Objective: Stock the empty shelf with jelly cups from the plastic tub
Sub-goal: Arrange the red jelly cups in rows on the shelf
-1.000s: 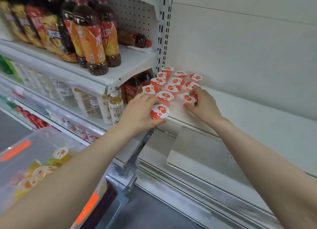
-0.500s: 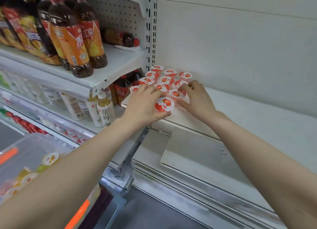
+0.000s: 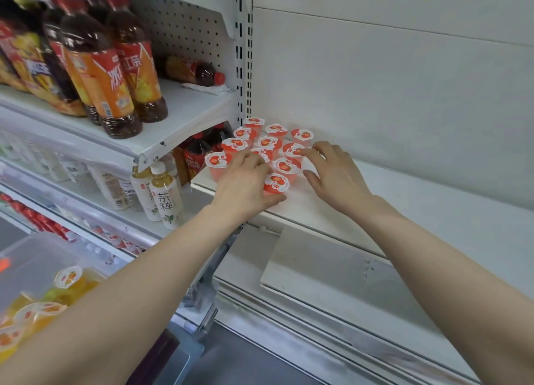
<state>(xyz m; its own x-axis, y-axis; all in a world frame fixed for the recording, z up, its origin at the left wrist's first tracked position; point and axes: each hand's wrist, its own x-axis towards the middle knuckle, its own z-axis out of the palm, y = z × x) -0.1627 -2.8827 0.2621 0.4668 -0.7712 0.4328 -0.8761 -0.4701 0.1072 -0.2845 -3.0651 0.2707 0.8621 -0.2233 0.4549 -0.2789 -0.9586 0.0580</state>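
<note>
**Ann:** Where are the jelly cups?

**Ben:** The small clear plastic jelly cups with red-and-white lids (image 3: 268, 143) stand in tight rows at the left end of the long white metal shelf (image 3: 419, 211), about 11 o'clock from the person's hands.

**Ann:** Why so tight?

**Ben:** Probably so more can fit. The shelf runs on toward 3 o'clock.

**Ann:** What does the left hand (image 3: 245, 182) do?

**Ben:** Its thumb and fingers curl round the front jelly cup (image 3: 276, 184), likely to set it in line.

**Ann:** And the right hand (image 3: 336, 173)?

**Ben:** Its fingers are loose and spread. The tips touch a cup at its 11 o'clock, maybe to steady the rows.

**Ann:** Any more cups?

**Ben:** Yes, yellow jelly cups (image 3: 69, 277) lie in the clear plastic tub (image 3: 34, 257) at 7 o'clock.
</note>
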